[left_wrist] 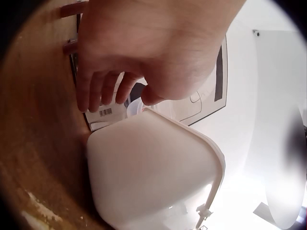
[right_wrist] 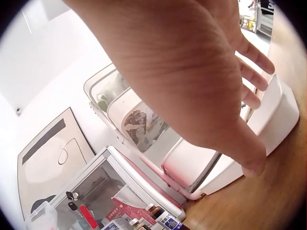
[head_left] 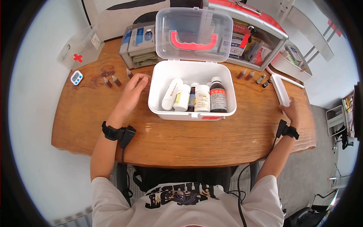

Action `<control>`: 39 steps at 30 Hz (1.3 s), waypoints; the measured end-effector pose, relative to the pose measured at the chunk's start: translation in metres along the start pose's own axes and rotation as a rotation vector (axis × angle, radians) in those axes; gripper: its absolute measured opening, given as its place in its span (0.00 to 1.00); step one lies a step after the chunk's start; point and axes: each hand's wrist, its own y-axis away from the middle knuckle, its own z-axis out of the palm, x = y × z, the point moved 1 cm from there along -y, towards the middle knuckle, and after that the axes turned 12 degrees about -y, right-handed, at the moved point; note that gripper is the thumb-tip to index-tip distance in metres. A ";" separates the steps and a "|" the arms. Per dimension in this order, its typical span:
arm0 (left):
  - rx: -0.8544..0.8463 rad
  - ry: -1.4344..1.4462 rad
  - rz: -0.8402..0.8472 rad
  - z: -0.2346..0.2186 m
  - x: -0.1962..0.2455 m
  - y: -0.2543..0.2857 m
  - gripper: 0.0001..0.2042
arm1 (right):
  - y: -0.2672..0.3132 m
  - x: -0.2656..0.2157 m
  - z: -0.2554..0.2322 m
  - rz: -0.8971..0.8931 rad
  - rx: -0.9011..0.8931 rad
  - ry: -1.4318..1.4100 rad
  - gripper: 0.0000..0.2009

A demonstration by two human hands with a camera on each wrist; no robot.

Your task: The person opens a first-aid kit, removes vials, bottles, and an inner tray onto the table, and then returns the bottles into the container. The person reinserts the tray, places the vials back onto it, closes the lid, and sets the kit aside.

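Observation:
My left hand (head_left: 132, 90) is just left of a white medicine box (head_left: 154, 100), its fingers loosely bent and holding nothing. In the left wrist view those fingers hang beside the box wall (left_wrist: 148, 167). The box's clear lid (head_left: 194, 24), with a red handle (head_left: 194, 46), stands raised at the back. Inside are a white tube (head_left: 172, 94), white pill bottles (head_left: 202, 99) and a brown bottle (head_left: 218, 99) with a red-and-white label. At the right, my right hand (head_left: 292, 110) pinches the near end of a narrow white tray (head_left: 279, 87), thumb on one side and fingers on the other.
Small dark-red vials (head_left: 116, 80) and a white-blue timer (head_left: 76, 78) lie on the left of the wooden table (head_left: 151, 147). More vials (head_left: 249, 75) and small bottles (head_left: 261, 78) are on the right. Behind stand a glass-fronted medicine cabinet (head_left: 251, 38) and a clear bin (head_left: 140, 43) of boxes.

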 end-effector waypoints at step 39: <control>0.083 -0.384 0.543 0.010 0.056 -0.004 0.23 | 0.079 -0.301 0.027 -0.911 -0.470 -0.558 0.25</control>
